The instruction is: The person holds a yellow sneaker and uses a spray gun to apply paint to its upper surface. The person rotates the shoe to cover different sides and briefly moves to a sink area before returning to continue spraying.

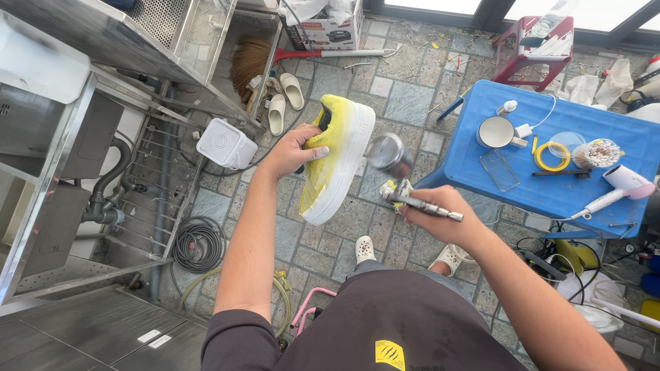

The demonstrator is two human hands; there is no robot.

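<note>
Sneaker (335, 159) up in my left hand (294, 152), yellow across the upper, thick white sole turned toward the right, held out over the floor at about chest height. My fingers are wrapped round its near side with the thumb laid flat on the yellow fabric. My right hand (434, 209) is curled tight round an airbrush (402, 180), its metal cup up top and blurred, the slim metal body running back across my knuckles; the nozzle end sits just beside the sole (touching or not, I cannot tell, the cup blocks it).

Below all this is a floor (402, 96) of grey and greenish stone tiles, littered with small scraps near the far wall. My white clogs (364, 249) peek out past my dark apron. To my right stands a blue plastic table (481, 168) carrying a white mug (496, 132), a roll of yellow tape (548, 156), a tub of cotton swabs (597, 152) and a white hair dryer (619, 187). Behind it, a red stool (533, 51).

To my left, a steel counter (82, 41) with drain pipes beneath, a coiled hose (198, 244) on the floor, a white square box (225, 144), pale slippers (285, 99) and a broom (275, 58). The sneaker's far side and toe interior are hidden from me, and the table's right edge is cut off.
</note>
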